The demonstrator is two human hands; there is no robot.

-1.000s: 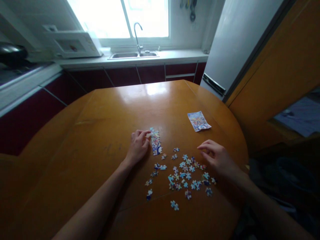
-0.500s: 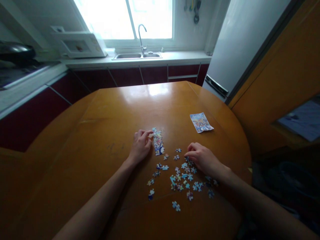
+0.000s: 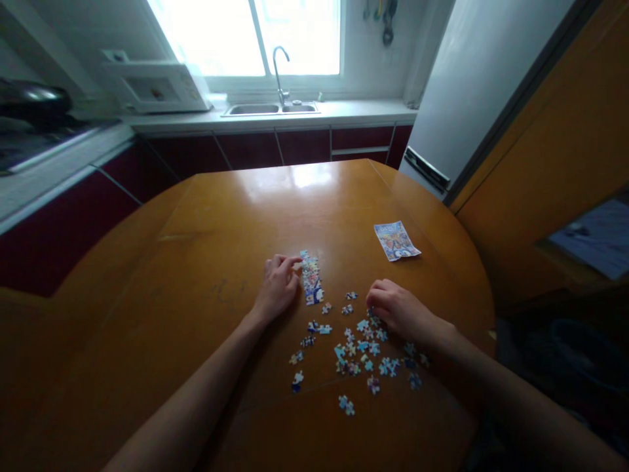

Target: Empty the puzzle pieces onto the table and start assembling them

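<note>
A narrow strip of joined jigsaw pieces point(image 3: 311, 278) lies on the wooden table. My left hand point(image 3: 278, 286) rests at its left side, index finger reaching to the strip's upper left edge and the other fingers loosely bent. To the right, my right hand point(image 3: 396, 307) is low over the far side of a scatter of loose puzzle pieces point(image 3: 362, 346). Its fingers are drawn together, and the fingertips hide whatever is between them. Several more loose puzzle pieces point(image 3: 308, 341) lie below the strip, between my forearms.
Beyond my right hand lies a creased picture sheet point(image 3: 397, 241). The table point(image 3: 265, 216) has a rounded edge at the right. Past its far edge stand a counter with a sink point(image 3: 253, 110), a microwave point(image 3: 157, 88) and a fridge point(image 3: 464, 85).
My right hand has shifted slightly right, and its fingers have curled in more. My left hand and the strip stay where they were.
</note>
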